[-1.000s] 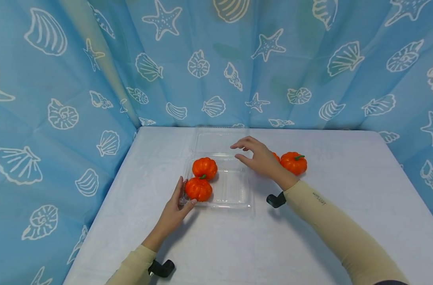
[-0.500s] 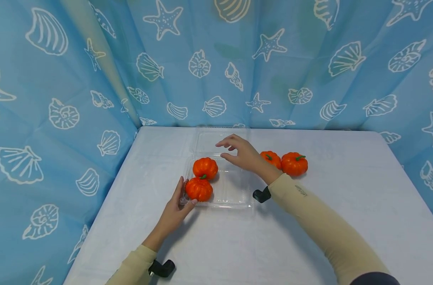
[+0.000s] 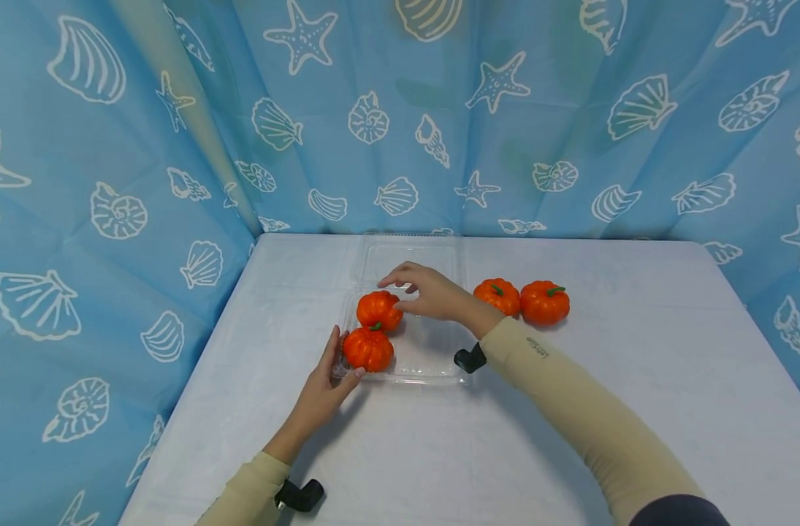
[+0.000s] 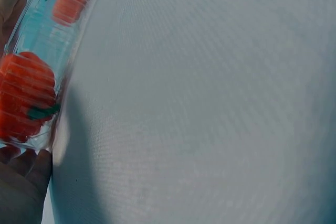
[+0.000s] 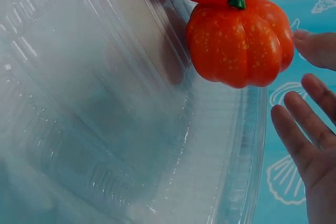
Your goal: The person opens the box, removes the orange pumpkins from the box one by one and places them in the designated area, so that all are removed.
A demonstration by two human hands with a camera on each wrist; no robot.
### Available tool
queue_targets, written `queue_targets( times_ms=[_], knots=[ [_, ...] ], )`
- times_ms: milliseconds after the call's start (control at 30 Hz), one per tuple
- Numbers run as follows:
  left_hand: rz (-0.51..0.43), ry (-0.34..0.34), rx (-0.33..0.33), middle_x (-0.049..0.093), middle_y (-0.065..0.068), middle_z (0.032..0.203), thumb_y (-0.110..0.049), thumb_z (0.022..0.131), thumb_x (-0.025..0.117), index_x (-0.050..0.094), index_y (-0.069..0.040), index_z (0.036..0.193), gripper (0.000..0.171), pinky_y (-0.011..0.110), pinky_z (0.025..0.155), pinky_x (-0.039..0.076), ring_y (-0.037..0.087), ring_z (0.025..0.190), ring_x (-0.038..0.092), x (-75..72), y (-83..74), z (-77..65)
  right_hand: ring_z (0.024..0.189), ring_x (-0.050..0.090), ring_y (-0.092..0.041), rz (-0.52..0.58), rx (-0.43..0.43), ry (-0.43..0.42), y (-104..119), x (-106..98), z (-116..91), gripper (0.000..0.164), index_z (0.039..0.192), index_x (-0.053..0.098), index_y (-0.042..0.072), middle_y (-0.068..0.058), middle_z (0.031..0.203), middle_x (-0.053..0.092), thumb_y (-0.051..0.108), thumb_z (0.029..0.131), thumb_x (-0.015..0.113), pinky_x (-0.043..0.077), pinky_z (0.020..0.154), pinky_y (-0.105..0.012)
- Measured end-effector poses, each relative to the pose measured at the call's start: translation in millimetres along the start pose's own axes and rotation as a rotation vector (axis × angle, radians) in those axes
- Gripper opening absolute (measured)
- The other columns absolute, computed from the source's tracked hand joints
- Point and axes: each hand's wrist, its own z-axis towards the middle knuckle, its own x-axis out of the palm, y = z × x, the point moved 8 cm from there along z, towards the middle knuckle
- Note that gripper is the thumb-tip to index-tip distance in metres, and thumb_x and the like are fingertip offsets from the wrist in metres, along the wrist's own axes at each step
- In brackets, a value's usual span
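A clear plastic clamshell container [image 3: 432, 351] lies open, lid [image 3: 409, 261] folded back. Along its left side sit two orange toy pumpkins with green stems, a front pumpkin [image 3: 368, 350] and a back pumpkin [image 3: 379, 310]. My left hand [image 3: 321, 394] rests against the container's front left corner, fingers fairly straight along the side and thumb at the front edge. Over the container, my right hand [image 3: 432, 292] has its thumb and fingers spread apart beside the back pumpkin. The right wrist view shows the thumb [image 5: 317, 48] very near that pumpkin [image 5: 241, 43]; contact is unclear.
Two more pumpkins, a nearer one [image 3: 497, 297] and an outer one [image 3: 545, 302], stand side by side to the right of the container. A white cloth [image 3: 400, 453] covers the table. Blue shell-patterned curtains [image 3: 439, 109] hang behind and at the left.
My right hand has moved left from beside the two right-hand pumpkins, across the container to the back pumpkin. The left hand and the pumpkins stay where they were.
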Motion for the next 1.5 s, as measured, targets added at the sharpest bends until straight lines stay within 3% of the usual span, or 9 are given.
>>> queue_targets(
  times_ms=[267,433,767,1100,1500],
  knots=[
    [0.006,0.0,0.015,0.031,0.009,0.165,-0.034,0.099,0.067,0.011,-0.014,0.165,0.089,0.056,0.113,0.037,0.032,0.15,0.031,1.4,-1.1,-0.1,0.129,0.052,-0.026,-0.054,0.074,0.108,0,17,4,0.046,0.137,0.067,0.022,-0.006,0.14,0.055,0.011,0.093,0.074,0.05,0.105,-0.042],
    [-0.005,0.008,0.0,0.031,0.008,0.165,-0.035,0.098,0.068,0.01,-0.015,0.165,0.091,0.057,0.114,0.036,0.031,0.15,0.031,2.4,-1.9,-0.3,0.132,0.048,-0.027,-0.124,0.077,0.136,0,24,5,0.047,0.138,0.066,0.026,-0.008,0.143,0.051,0.011,0.094,0.074,0.049,0.107,-0.043],
    [-0.007,0.01,0.002,0.031,0.004,0.165,-0.034,0.098,0.068,0.011,-0.017,0.165,0.09,0.051,0.12,0.027,0.025,0.152,0.029,4.2,-0.8,1.2,0.13,0.049,-0.027,-0.161,0.077,0.104,-4,22,4,0.04,0.13,0.07,0.023,-0.008,0.139,0.054,0.01,0.093,0.074,0.05,0.105,-0.042],
    [-0.011,-0.009,0.019,0.03,0.008,0.165,-0.031,0.098,0.068,0.012,-0.014,0.165,0.089,0.051,0.122,0.02,0.027,0.152,0.027,2.5,-0.5,1.5,0.123,0.053,-0.027,-0.181,0.114,0.083,-4,11,-11,0.04,0.131,0.07,0.021,-0.008,0.132,0.057,0.012,0.092,0.074,0.052,0.101,-0.041],
    [-0.02,-0.009,0.023,0.031,0.009,0.165,-0.029,0.098,0.069,0.011,-0.014,0.165,0.09,0.055,0.118,0.029,0.03,0.151,0.03,1.0,-0.9,0.1,0.112,0.058,-0.025,-0.131,0.171,0.084,-16,-2,-36,0.042,0.131,0.069,0.018,-0.009,0.125,0.061,0.015,0.09,0.078,0.055,0.096,-0.038]
  ],
)
